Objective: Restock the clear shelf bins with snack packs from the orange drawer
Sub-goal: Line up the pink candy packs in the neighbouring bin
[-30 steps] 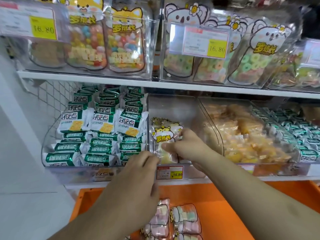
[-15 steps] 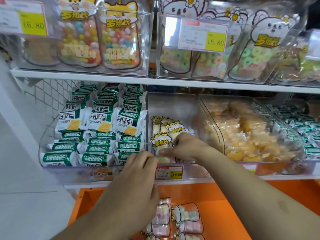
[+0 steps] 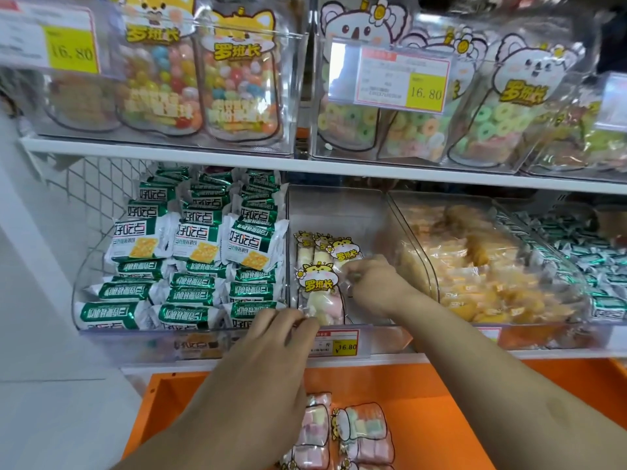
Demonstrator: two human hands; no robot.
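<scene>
**Both hands at the middle bin**

You face a white shelf [image 3: 339, 171] carrying a row of clear bins, with the orange drawer [image 3: 441, 418] pulled open below it. The left bin [image 3: 101, 266] is stacked with green-and-white cracker packs [image 3: 200, 239]; the right bin [image 3: 509, 232] is heaped with yellow wrapped snacks [image 3: 488, 276]. Between them the middle bin [image 3: 339, 212] holds only a few marshmallow packs [image 3: 317, 286], standing upright against its left wall near the front.

Your right hand [image 3: 376, 286] reaches into that bin, fingers curled and pinching the right edge of the front pack. Your left hand [image 3: 271, 354] is at the bin's front lip, fingertips bent onto the pack's lower corner; it seems to pinch the wrapper, though the grip is partly hidden.

More marshmallow packs [image 3: 363, 432] lie flat in the drawer, just beside your left wrist. A yellow price tag [image 3: 339, 344] sits on the shelf edge under the middle bin
</scene>
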